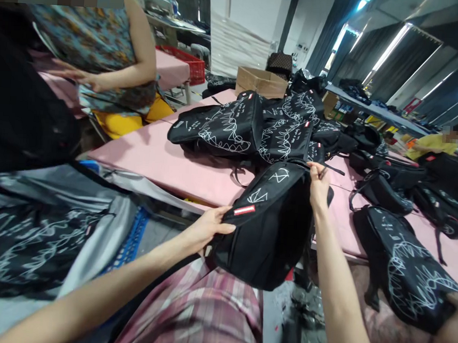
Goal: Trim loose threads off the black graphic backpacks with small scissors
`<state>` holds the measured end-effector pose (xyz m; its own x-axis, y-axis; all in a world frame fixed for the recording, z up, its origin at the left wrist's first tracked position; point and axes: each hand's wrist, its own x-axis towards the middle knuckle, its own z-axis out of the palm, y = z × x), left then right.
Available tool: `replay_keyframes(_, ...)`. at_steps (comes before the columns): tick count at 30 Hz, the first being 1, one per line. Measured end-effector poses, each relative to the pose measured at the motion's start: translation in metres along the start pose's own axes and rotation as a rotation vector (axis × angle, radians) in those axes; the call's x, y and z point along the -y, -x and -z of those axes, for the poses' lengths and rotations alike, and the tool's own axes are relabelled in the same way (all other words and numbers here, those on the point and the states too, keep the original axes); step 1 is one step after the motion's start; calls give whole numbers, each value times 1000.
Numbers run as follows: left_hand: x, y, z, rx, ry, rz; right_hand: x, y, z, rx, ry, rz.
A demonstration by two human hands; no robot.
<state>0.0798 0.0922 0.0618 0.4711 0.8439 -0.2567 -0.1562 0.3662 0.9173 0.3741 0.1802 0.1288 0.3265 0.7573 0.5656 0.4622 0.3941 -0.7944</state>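
Your backpack (270, 231) sits at frame centre, before the table (163, 160) | your left hand (206, 229) on its left edge | your right hand (319, 187) at its upper right | pile of bags (255, 129) behind it on the table | cardboard box (260, 82) behind the pile | another person (104, 55) upper left.

Bright ceiling strip lights (392, 44) glare upper right; edges bend, corners blur.

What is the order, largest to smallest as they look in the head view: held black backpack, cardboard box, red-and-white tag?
1. Held black backpack, though nearness to the camera enlarges it.
2. Cardboard box.
3. Red-and-white tag.
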Motion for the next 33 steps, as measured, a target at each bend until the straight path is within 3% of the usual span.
replay_keyframes(2, 10, 3, -5, -293, -304, -172, 5, 41, -7, -148, 28, 3)
replay_keyframes(4, 21, 4, -8, -437, -545, -210, 3, 89, -18, -134, 47, -49)
replay_keyframes(6, 33, 3, -7, -406, -620, -167, -5, 129, -24, -36, 91, -72)
replay_keyframes(8, 41, 0, 1, -361, -628, -118, -17, 148, -20, -27, 207, -30)
replay_keyframes(11, 51, -4, 26, -403, -704, -112, -38, 137, 7, -28, 429, 40)
replay_keyframes(13, 58, -5, 41, -444, -813, -174, -46, 118, 29, 57, 567, 45)
replay_keyframes(15, 67, -5, 46, -508, -947, -354, -47, 102, 45, 161, 688, 32)
replay_keyframes(17, 73, -6, 34, -595, -1083, -679, -42, 92, 51, 242, 760, 17)
replay_keyframes(18, 74, -8, 23, -580, -1144, -871, -38, 89, 50, 287, 771, 20)
replay_keyframes(19, 72, -12, 8, -492, -1198, -1054, -33, 88, 48, 334, 768, 29)
replay_keyframes(21, 61, -27, -27, -173, -1261, -1280, -23, 88, 40, 437, 721, 70)
replay_keyframes(22, 52, -39, -43, -27, -1271, -1295, -19, 88, 35, 489, 686, 99)
replay_keyframes(23, 40, -53, -57, -13, -1271, -1229, -15, 89, 31, 533, 647, 127)
replay_keyframes(26, -1, -94, -77, -175, -1273, -974, -9, 91, 24, 616, 570, 195)
replay_keyframes(30, -46, -119, -64, -4, -1328, -652, -10, 80, 24, 680, 591, 198)
replay_keyframes(33, -65, -121, -53, 74, -1350, -477, -4, 66, 18, 826, 726, 226)
